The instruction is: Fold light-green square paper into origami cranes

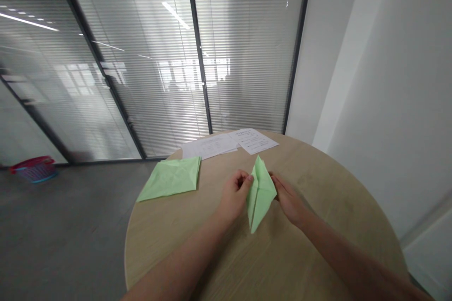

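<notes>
A light green sheet [260, 193], folded into a long diamond with a crease down its middle, is held up above the table in front of me. It looks like paper or thin cloth; I cannot tell which. My left hand [237, 193] pinches its left edge between thumb and curled fingers. At the right edge, my right hand [286, 197] grips it, with the fingertips partly hidden behind the sheet. Another light green piece [174, 178], folded flat and creased, lies on the table to the left of my hands.
The round wooden table [328, 202] stands by a glass partition with blinds [247, 56] and a white wall [399, 103] at right. Printed papers [254, 140] lie at its far edge. A red and blue basket [35, 169] sits on the grey floor at left.
</notes>
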Demonstrator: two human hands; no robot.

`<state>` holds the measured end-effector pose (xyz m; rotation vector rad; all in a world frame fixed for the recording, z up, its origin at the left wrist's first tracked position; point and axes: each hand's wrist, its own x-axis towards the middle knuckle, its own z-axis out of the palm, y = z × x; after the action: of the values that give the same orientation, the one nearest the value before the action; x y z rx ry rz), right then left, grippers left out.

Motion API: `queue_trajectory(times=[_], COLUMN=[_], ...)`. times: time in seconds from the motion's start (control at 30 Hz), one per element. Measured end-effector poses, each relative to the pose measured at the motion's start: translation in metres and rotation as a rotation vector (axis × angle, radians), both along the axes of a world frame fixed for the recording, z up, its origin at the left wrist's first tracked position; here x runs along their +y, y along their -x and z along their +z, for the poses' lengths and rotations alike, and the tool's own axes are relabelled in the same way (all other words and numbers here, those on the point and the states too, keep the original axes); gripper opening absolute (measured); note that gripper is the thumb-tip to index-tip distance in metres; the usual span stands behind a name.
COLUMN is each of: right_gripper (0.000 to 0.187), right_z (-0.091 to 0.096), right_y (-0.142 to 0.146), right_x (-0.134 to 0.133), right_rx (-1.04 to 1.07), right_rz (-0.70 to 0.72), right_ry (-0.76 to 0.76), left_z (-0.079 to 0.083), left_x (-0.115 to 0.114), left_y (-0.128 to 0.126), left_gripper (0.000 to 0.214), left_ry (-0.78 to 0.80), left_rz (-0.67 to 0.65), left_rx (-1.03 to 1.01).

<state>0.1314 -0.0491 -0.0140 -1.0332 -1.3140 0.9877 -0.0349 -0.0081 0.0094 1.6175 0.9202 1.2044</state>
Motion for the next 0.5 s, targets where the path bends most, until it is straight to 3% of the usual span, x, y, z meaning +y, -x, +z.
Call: queue_trajectory(times=[0.2, 0.3, 0.4, 0.5], right_gripper=[0.075, 0.095, 0.109, 0.103], right_z=[0.001, 0.003, 0.002, -0.003], right_y=[0.0, 0.003, 0.01, 0.013], right_x=[-0.002, -0.003, -0.003, 0.001], right_rx=[0.209, 0.212, 0.157, 0.082], right_rz=[0.156, 0.204, 0.18, 0.081], right_ry=[0.006, 0.053, 0.068, 0.025], left_z=[0.007, 0.008, 0.006, 0.003], left_x=[-0.002, -0.002, -0.001, 0.001], left_y=[0.003, 0.003, 0.001, 0.0], left_gripper=[0.032, 0.028, 0.029, 0.029], left_ry=[-0.081, -0.071, -0.028, -0.032], left_rz=[0.185, 0.192, 0.147, 0.146], left_rx=[-0.058, -0.14, -0.187, -0.157])
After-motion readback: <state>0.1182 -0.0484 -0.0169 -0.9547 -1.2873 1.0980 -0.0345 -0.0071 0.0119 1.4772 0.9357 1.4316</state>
